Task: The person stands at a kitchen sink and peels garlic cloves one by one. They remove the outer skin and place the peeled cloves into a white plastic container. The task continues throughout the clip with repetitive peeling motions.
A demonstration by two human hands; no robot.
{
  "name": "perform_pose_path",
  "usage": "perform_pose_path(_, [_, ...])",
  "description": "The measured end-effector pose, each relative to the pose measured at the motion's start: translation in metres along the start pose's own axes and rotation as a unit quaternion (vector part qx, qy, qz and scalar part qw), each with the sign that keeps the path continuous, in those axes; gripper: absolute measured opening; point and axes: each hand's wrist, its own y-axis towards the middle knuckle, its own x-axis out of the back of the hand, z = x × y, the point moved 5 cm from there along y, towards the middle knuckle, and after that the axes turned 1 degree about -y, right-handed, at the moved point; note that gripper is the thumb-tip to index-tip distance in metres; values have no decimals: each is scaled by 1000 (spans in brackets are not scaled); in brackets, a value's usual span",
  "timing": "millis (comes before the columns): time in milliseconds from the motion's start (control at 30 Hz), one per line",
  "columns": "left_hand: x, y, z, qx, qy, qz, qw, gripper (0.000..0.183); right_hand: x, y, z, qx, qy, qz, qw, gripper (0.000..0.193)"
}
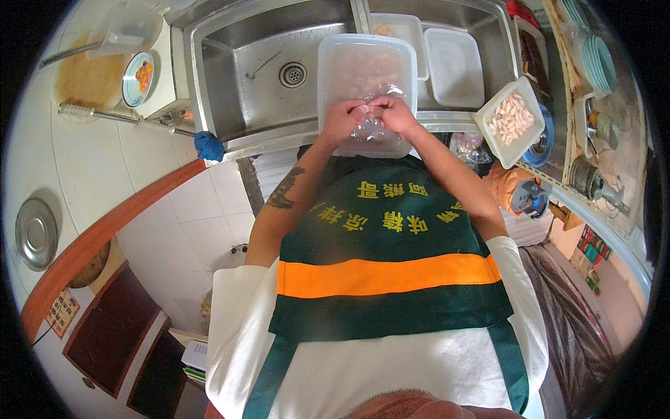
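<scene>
A translucent white plastic tub (368, 40) stands in front of me across the sink's middle divider. Pale pinkish pieces lie in it, blurred under something clear and shiny, either liquid or plastic film; I cannot tell which. Over the tub, my left hand (341, 120) and my right hand (393, 114) meet, both closed, thumbs and fingertips pinched together. A small pale bit shows between the fingertips, too small to name. At the right, a second white tub (539, 127) sits tilted on the sink's corner, holding many small pale pink pieces.
The left steel basin (251, 105) has a round drain (292, 75). Two white trays (457, 89) lie in the right basin. At the left are a bowl (130, 98) with orange pieces and a blue cloth (209, 146) on the sink corner. Stacked plates (597, 61) stand on the right shelf.
</scene>
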Motion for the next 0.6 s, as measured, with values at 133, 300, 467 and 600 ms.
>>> perform_pose_path(133, [-4, 0, 2, -43, 21, 8, 999, 23, 2, 0, -9, -64, 40, -19, 997, 15])
perform_pose_path(300, [-6, -4, 10, -26, -24, 15, 999, 27, 1, -3, -18, -95, 109, -6, 989, 15])
perform_pose_path(467, [-5, -4, 7, -31, 35, 4, 999, 28, -1, -8, -14, -101, 61, -10, 993, 14])
perform_pose_path(600, [-6, -1, 8, -8, 39, 0, 999, 26, -3, -11, -10, -83, 67, 3, 994, 14])
